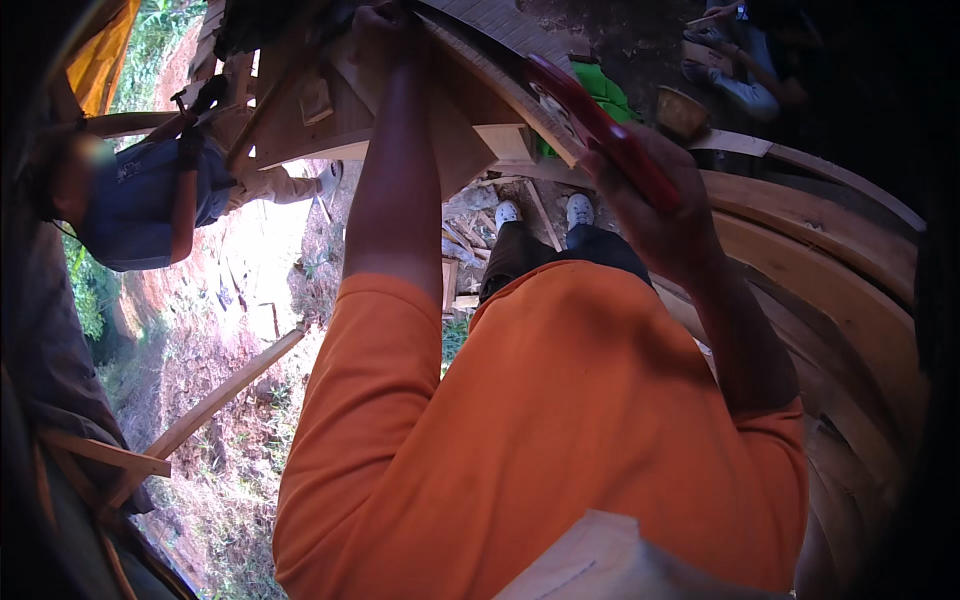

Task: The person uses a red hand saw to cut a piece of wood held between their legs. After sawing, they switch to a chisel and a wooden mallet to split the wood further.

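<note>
My left hand [385, 28] is stretched far forward to the top of the view, its fingers closed beside the upper edge of a wooden panel [455, 140]. What those fingers hold is hidden in shadow. My right hand [665, 205] is wrapped round a long red hand tool [600, 120], whose exact kind I cannot tell. The tool slants up and to the left, with a pale slotted part along its near side. It lies over or against a wooden strip [500, 90], which edges a slatted wooden surface [490, 35].
Several long boards [820, 270] curve along the right. A person in a blue shirt [150, 195] is at the left, and another person [745, 80] sits at the far right. A bright green object [600, 90] lies beyond the tool. Wood scraps surround my shoes [508, 213].
</note>
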`<state>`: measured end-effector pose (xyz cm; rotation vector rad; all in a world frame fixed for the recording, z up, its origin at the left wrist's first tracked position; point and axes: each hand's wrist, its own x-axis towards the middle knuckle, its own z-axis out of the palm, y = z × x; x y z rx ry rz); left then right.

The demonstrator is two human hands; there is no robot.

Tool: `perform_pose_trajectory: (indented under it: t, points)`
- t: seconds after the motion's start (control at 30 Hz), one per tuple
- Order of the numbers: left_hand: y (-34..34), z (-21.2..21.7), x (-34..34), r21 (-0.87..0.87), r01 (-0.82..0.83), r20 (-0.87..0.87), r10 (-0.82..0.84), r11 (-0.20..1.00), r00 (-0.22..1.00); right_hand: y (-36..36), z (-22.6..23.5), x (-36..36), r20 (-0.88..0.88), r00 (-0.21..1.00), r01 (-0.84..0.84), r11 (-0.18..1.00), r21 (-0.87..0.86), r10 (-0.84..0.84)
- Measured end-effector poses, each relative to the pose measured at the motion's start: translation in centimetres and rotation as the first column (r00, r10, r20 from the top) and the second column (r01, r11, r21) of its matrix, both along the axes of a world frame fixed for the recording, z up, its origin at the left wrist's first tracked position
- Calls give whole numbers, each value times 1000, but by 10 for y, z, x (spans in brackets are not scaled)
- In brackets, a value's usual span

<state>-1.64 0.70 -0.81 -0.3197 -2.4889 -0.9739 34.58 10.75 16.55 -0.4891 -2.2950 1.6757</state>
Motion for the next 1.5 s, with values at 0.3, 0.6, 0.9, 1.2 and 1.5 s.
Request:
perform_pose_trajectory:
  t: [0.3, 0.6, 0.9, 1.2, 1.5]
  points:
    - [-10, -1, -3, 4, -19, 21, 19, 1000, 1000, 4, 10, 59, 95, 995, -28, 1000, -2, 29]
    - [-6, 0, -2, -7, -7, 83, 8, 1000, 997, -1, -39, -86, -237, 972, -7, 1000, -7, 5]
    - [-1, 13, 8, -39, -34, 15, 35, 999, 999, 8, 17, 60, -30, 999, 28, 998, 52, -26]
    - [-18, -6, -7, -36, -3, 26, 3, 999, 1000, 2, -26, -33, -10, 999, -46, 992, -121, 45]
    - [1, -4, 2, -10, -7, 43, 7, 1000, 999, 7, -10, 26, 31, 999, -10, 996, -92, 12]
